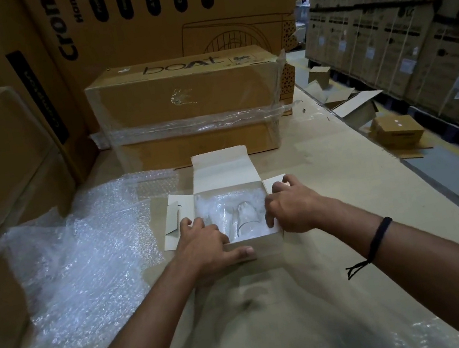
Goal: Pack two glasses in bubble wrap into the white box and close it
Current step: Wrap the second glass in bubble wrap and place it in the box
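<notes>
Much of what sits inside the white box [264, 242] is hard to read. The glasses [245, 220] are clear and lie on bubble wrap [228, 201] that lines the inside, so only their rims and a few edges show. You can make out two curved outlines side by side, but your hands cover both lower corners of the opening. Your left hand [204, 246] hides the box's left wall, and your right hand [292, 209] hides most of the right wall. A hazy clear film [276, 317] lies over the near edge of the surface [326, 163] and blurs what is beneath your forearms.

The box stands near the middle of the surface, its lid flap [223, 169] upright at the far side and its left side flap [174, 222] folded outwards. Your hands are apart, one on each side of the box. The left grips the near left corner, fingers curled over the rim and thumb flat along the front wall. The right is curled round the right side flap, knuckles up, thumb down at the box's right edge. A dark wristband [376, 240] circles your right wrist.

A loose bubble wrap sheet [84, 258] spreads towards the left edge. A taped brown carton [186, 105] stands just behind the box, at the far side of the surface.
</notes>
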{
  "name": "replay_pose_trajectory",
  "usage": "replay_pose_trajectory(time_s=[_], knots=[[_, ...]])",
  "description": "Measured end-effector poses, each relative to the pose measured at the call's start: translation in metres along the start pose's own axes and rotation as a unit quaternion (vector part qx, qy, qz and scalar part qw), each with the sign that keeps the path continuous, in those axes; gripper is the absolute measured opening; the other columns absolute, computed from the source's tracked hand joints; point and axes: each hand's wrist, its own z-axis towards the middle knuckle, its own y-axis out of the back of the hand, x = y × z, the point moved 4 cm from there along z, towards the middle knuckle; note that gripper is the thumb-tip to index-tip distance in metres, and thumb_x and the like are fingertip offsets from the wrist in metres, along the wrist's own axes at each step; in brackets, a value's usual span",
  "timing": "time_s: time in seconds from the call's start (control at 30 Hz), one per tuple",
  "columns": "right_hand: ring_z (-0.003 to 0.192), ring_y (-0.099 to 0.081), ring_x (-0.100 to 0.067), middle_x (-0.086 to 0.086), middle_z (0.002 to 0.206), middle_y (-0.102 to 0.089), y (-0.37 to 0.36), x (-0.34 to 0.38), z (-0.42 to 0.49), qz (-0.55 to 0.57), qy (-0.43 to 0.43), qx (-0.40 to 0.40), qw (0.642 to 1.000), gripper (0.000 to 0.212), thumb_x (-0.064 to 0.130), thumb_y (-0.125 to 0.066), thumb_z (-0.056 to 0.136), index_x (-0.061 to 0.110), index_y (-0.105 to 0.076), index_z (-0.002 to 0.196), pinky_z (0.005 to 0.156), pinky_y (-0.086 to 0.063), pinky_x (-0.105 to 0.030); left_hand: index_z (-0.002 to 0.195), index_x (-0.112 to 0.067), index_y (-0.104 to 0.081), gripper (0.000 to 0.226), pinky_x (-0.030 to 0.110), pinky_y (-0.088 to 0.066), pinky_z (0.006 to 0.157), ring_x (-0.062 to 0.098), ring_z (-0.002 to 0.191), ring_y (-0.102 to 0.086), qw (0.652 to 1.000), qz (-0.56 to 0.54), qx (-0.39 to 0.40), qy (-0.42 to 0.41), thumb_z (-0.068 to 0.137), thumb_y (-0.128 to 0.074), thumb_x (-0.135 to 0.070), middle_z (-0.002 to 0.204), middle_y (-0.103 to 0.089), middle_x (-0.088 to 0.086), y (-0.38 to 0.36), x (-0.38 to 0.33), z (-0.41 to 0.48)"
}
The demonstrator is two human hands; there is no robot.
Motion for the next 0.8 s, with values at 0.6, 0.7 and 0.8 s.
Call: replay_pose_trajectory(time_s=[0.6, 0.7, 0.8], knots=[[0.131, -0.043, -0.021, 0.004, 0.131, -0.060, -0.001, -0.020, 0.028, 0.071, -0.012, 0.039, 0.997, 0.041, 0.026, -0.055, 0.090, 0.033, -0.057, 0.130, 0.118, -0.008, -0.051, 0.113, -0.034, -0.066, 0.040, 0.052, -0.004, 0.109, 0.021, 0.131, -0.034, 0.998, 0.052, -0.006, 0.018, 0.086, -0.054, -0.060, 0.132, -0.056, -0.011, 0.021, 0.034, 0.019], [0.140, -0.033, -0.023, 0.002, 0.149, -0.044, -0.002, -0.034, 0.045, 0.062, -0.024, 0.045, 0.997, 0.081, 0.060, -0.065, 0.079, 0.027, -0.036, 0.146, 0.118, -0.008, -0.053, 0.148, -0.031, -0.029, 0.090, 0.056, -0.002, 0.111, 0.026, 0.144, -0.015, 0.994, 0.098, 0.029, 0.041, 0.074, -0.062, -0.069, 0.158, -0.024, -0.008, 0.024, 0.040, 0.030], [0.143, -0.024, -0.025, 0.001, 0.151, -0.040, -0.013, -0.032, 0.059, 0.069, -0.029, 0.091, 0.993, 0.101, 0.066, -0.071, 0.069, 0.023, -0.027, 0.150, 0.118, -0.005, -0.055, 0.153, -0.023, -0.006, 0.118, 0.059, 0.002, 0.113, 0.030, 0.147, -0.008, 0.991, 0.117, 0.051, 0.047, 0.065, -0.068, -0.071, 0.160, -0.019, -0.002, 0.019, 0.040, 0.041]])
